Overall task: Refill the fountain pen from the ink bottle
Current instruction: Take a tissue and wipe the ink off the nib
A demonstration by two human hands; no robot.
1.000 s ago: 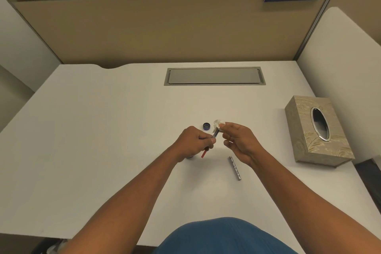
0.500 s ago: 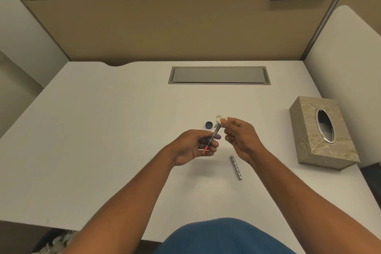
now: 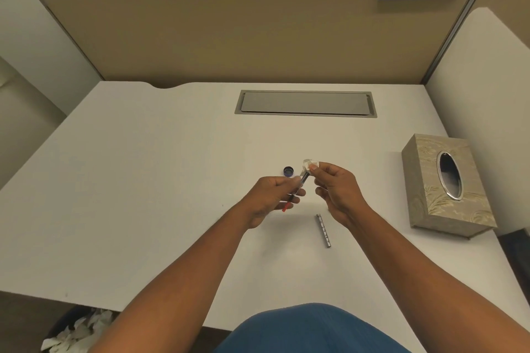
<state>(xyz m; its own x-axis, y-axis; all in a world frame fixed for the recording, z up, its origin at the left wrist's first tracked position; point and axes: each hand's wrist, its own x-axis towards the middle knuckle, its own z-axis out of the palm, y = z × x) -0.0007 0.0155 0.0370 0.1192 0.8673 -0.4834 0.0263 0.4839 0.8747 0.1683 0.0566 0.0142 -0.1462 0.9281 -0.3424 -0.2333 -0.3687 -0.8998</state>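
Slanting up-right, red end low, the pen (image 3: 298, 186) sits pinched in the left hand (image 3: 272, 195); right hand (image 3: 338, 189) pinches tissue (image 3: 309, 165).

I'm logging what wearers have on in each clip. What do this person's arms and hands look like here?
Both forearms are bare up to the frame edge, with no sleeves visible. The left hand and right hand show no gloves, rings or watch. A blue garment shows at the bottom edge.

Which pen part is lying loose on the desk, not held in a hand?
The silver barrel, lying flat on the desk below the right hand. The other part, the red-tipped pen section, is gripped by the left hand in the air.
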